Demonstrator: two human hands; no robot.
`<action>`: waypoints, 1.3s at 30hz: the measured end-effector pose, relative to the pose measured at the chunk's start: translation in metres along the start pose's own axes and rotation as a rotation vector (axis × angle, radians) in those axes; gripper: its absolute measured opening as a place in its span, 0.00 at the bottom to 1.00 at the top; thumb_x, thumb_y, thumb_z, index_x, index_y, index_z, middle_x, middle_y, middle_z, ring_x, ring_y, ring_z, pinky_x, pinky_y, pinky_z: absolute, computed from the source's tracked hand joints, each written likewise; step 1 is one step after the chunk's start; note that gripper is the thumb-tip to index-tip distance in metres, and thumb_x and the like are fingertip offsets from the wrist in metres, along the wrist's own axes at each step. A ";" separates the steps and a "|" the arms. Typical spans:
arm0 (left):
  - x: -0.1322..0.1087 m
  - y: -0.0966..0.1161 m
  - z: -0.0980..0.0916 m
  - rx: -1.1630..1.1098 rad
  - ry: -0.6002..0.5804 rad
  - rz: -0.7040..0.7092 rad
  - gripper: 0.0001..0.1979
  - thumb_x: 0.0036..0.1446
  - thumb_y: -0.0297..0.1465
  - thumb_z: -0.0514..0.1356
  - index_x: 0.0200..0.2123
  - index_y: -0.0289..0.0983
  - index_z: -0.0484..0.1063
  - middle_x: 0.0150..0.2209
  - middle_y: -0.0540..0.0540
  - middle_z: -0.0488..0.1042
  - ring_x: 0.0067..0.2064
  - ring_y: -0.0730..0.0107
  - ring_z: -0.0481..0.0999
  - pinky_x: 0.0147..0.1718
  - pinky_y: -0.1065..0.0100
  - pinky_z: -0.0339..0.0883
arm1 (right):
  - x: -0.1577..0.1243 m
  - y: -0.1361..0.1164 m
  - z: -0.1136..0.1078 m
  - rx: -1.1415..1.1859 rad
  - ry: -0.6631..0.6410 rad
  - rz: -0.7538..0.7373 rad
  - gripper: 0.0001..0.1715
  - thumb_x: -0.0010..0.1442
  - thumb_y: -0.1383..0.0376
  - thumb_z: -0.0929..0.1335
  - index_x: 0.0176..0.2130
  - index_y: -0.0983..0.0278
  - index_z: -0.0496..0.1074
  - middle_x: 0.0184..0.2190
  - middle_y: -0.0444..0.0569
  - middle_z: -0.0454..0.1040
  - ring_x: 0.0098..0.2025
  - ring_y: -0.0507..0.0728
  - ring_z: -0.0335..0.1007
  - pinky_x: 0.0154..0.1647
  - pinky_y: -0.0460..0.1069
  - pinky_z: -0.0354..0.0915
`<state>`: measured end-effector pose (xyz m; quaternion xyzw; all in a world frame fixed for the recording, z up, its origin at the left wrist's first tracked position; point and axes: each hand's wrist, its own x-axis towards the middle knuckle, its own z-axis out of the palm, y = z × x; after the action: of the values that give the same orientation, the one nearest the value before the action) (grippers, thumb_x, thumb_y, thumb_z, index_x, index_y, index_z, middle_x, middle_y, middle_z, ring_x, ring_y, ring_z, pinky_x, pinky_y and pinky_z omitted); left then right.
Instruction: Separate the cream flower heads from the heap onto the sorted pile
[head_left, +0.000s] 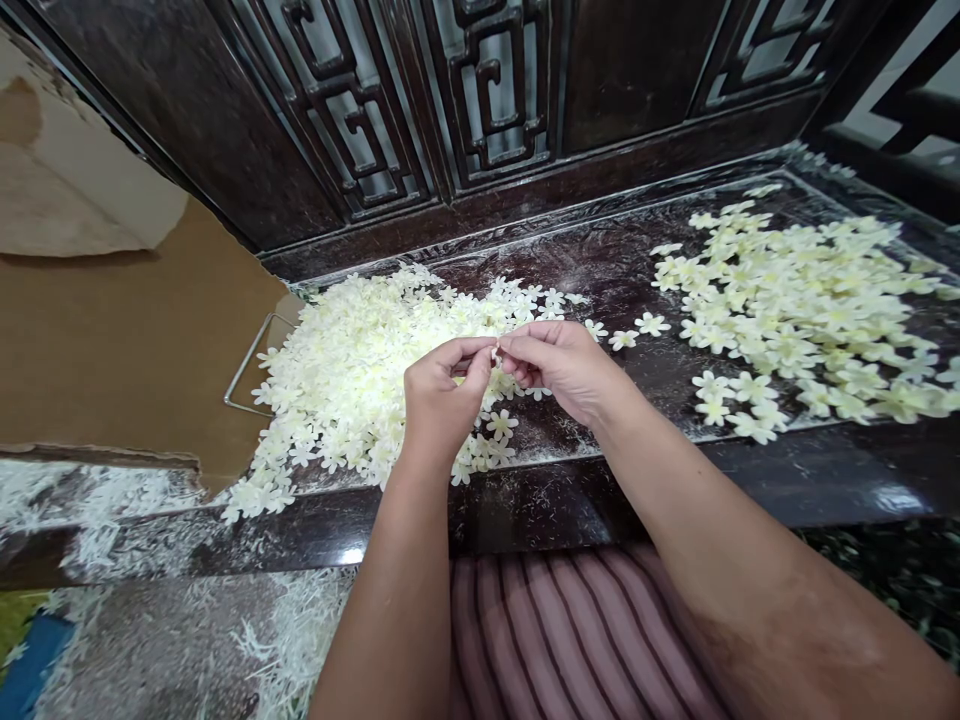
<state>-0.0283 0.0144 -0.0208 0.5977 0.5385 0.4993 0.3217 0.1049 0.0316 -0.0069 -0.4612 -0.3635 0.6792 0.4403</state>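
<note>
My left hand (448,388) and my right hand (559,362) meet fingertip to fingertip above the seat of a dark wooden bench (592,260). Both are closed in a pinch on a small white piece (496,352). Fingers cover most of it, so I cannot tell whether it is a whole flower. Just below and to the left of my hands spreads a large heap of cream-white artificial flowers (352,350). Another pile of the same flowers (810,300) lies to the right, with a few loose flowers (651,323) between the two.
A torn brown cardboard sheet (127,340) stands at the left, beside a bent metal wire handle (244,365). Carved lattice panels (495,90) form the bench back. White shreds (120,510) cover the front edge and floor. A striped garment (555,630) shows below my arms.
</note>
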 end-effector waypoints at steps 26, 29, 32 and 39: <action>0.006 -0.001 -0.001 -0.260 0.001 -0.095 0.04 0.45 0.28 0.65 0.28 0.34 0.77 0.27 0.48 0.78 0.29 0.75 0.77 0.31 0.72 0.73 | -0.001 0.000 0.003 -0.020 -0.049 -0.044 0.15 0.55 0.77 0.67 0.19 0.68 0.71 0.15 0.42 0.69 0.17 0.44 0.59 0.19 0.41 0.57; 0.006 -0.001 -0.002 -0.271 -0.002 -0.106 0.05 0.44 0.29 0.66 0.27 0.34 0.76 0.26 0.48 0.78 0.29 0.74 0.76 0.30 0.72 0.72 | -0.001 0.001 0.004 -0.030 -0.056 -0.047 0.16 0.56 0.77 0.67 0.18 0.68 0.70 0.15 0.42 0.69 0.16 0.44 0.59 0.19 0.41 0.57; 0.007 -0.001 -0.003 -0.281 -0.002 -0.127 0.05 0.43 0.29 0.66 0.26 0.34 0.75 0.25 0.48 0.77 0.28 0.75 0.75 0.30 0.71 0.71 | -0.002 0.001 0.005 -0.040 -0.063 -0.059 0.17 0.56 0.77 0.66 0.18 0.68 0.70 0.15 0.41 0.69 0.17 0.44 0.59 0.20 0.41 0.58; 0.008 0.000 -0.002 -0.270 0.004 -0.194 0.06 0.43 0.30 0.66 0.25 0.34 0.74 0.23 0.50 0.75 0.26 0.76 0.73 0.29 0.71 0.70 | -0.002 0.004 0.006 -0.044 -0.069 -0.085 0.16 0.55 0.76 0.67 0.18 0.67 0.69 0.15 0.41 0.69 0.18 0.44 0.59 0.21 0.42 0.58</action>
<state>-0.0310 0.0220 -0.0186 0.4934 0.5223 0.5348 0.4447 0.0988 0.0283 -0.0080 -0.4314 -0.4125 0.6671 0.4458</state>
